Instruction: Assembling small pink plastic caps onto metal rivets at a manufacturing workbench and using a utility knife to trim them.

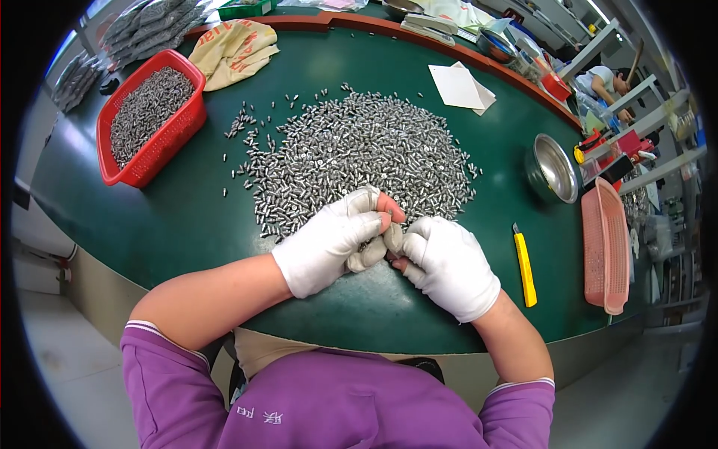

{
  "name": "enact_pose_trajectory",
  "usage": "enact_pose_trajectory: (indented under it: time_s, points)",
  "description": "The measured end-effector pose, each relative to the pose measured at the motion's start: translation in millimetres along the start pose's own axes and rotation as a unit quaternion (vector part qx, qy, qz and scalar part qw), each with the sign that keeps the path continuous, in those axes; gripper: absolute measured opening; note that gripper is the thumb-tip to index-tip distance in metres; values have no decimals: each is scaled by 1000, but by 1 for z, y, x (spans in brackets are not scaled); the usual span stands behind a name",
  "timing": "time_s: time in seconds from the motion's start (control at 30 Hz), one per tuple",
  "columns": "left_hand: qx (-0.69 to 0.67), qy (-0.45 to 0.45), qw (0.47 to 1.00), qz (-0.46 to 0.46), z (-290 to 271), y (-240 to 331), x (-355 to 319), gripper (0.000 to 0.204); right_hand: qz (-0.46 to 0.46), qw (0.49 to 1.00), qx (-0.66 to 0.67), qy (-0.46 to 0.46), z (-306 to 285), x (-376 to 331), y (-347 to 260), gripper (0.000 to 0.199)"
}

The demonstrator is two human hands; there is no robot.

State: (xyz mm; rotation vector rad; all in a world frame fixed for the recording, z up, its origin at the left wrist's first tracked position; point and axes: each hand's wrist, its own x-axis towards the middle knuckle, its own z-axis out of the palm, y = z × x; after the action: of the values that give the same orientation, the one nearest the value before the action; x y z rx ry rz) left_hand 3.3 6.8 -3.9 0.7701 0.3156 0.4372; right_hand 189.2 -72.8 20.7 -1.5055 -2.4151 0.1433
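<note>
A wide heap of small, shiny metal pins (366, 142) lies spread over the green table. At its near edge my two hands meet, both in white gloves with some fingertips bare. My left hand (325, 238) has its fingers bent and pinched together, partly over the pins. Close against it, my right hand (445, 262) is curled with thumb and fingers pressed together. What sits between the fingers of either hand is too small and hidden to make out, though small metal parts show just beneath them.
A red basket (200, 105) full of similar metal parts stands at the left, by a yellowish cloth (233, 54). Rightward are a yellow utility knife (525, 266), a metal bowl (552, 168) and a pink basket (604, 247). White paper (458, 86) lies behind the heap. Another person (602, 82) works far right.
</note>
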Motion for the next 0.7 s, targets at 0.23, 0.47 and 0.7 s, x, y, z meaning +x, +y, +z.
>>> enact_pose_trajectory:
  time_s: [0.23, 0.47, 0.7]
  points:
    - [74, 27, 994, -73, 12, 10, -4, 18, 30, 976, 97, 192, -3, -1, 10, 20]
    - [112, 21, 989, -99, 10, 6, -3, 13, 13, 977, 92, 193, -9, 0, 6, 19]
    - [73, 25, 994, -81, 8, 2, 0, 19, 22, 997, 20, 68, -13, -1, 9, 15]
